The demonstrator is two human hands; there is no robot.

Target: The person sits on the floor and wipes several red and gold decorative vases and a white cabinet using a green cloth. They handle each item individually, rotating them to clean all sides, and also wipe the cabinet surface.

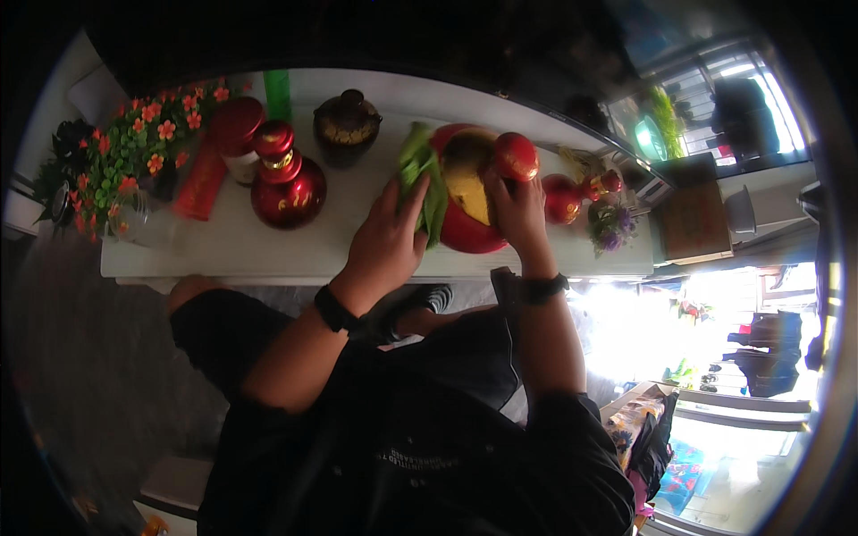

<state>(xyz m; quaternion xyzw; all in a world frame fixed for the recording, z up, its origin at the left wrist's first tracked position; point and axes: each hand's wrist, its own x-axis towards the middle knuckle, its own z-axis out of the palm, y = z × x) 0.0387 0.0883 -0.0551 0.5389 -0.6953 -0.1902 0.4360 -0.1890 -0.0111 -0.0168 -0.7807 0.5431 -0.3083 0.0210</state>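
Note:
A large red and gold bottle (pixel 469 174) with a red rounded top stands on a white cabinet top (pixel 375 258). My right hand (pixel 519 208) grips it just below the red top. A green cloth (pixel 425 181) is in my left hand (pixel 392 231), against or close beside the bottle's left side; whether it touches the surface cannot be told. The cloth is somewhat blurred. Just right of my right hand is a smaller red gourd-shaped bottle (pixel 563 199).
Left stand a shiny red bottle (pixel 288 194), a dark lidded pot (pixel 347 127), a red-lidded canister (pixel 238 134), a glass jar (pixel 131 218) and orange artificial flowers (pixel 157 134). Purple flowers (pixel 611 228) and a cardboard box (pixel 694 221) are at the right. A dark screen (pixel 402 40) rises behind.

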